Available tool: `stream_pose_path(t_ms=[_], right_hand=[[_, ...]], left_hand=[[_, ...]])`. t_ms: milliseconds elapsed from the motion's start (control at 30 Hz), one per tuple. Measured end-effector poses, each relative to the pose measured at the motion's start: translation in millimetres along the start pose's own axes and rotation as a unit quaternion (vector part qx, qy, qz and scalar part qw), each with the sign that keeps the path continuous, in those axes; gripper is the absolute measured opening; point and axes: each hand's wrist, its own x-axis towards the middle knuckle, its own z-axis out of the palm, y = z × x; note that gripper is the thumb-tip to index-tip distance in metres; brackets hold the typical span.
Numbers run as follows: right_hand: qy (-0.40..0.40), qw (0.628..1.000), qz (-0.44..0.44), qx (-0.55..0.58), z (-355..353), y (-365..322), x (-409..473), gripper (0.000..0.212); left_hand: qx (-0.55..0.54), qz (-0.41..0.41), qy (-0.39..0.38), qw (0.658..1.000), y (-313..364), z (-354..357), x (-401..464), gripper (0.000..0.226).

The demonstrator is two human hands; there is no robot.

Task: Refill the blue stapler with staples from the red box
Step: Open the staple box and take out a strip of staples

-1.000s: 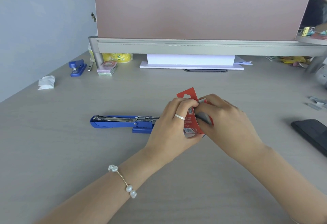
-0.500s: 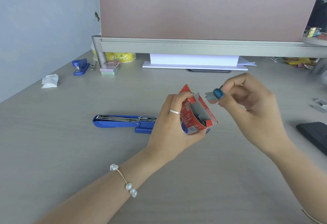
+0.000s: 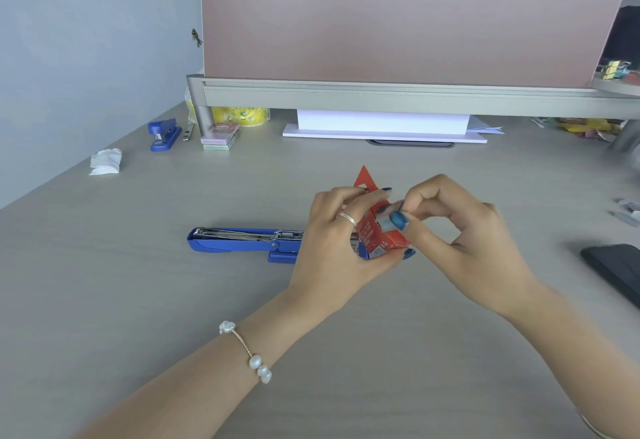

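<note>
Two staplers lie on the grey wood-grain desk; we take the blue stapler as our landmark. It lies flat, hinged fully open, its metal staple channel exposed along the top. Beyond it, toward the far left, we list a second small blue stapler, a crumpled white tissue, a stack of small pastel boxes and a yellow roll under the grey shelf rail. A pink fabric partition stands above that rail. Far to its right a flat black device lies at the desk edge.

Just right of the landmark, covering its right end, our left hand grips the red box, thin printed cardboard, with its pointed flap raised. Our right hand meets it from the right, thumb and forefinger pinched on a grey strip of staples at the box mouth, other fingers curled. A pearl bracelet circles the left wrist.
</note>
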Motion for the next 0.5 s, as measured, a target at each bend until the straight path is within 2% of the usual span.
stream_pose_path(t_ms=[167,233,333,500], right_hand=[[0.128,0.979,0.059,0.149,-10.3,-1.3,8.9,0.01],[0.157,0.969,0.082,0.171,-15.6,2.8,12.0,0.015],[0.154,0.971,0.101,0.155,-17.5,9.0,13.8,0.015],[0.144,0.965,0.153,0.159,-18.8,21.8,14.1,0.016]], left_hand=[[-0.062,-0.044,-0.015,0.997,1.6,1.6,7.3,0.062],[-0.13,-0.082,-0.004,0.988,4.0,3.7,10.9,0.06],[-0.231,-0.147,-0.024,0.961,8.8,9.1,14.8,0.057],[-0.255,-0.171,-0.106,0.946,6.3,20.7,11.0,0.057]])
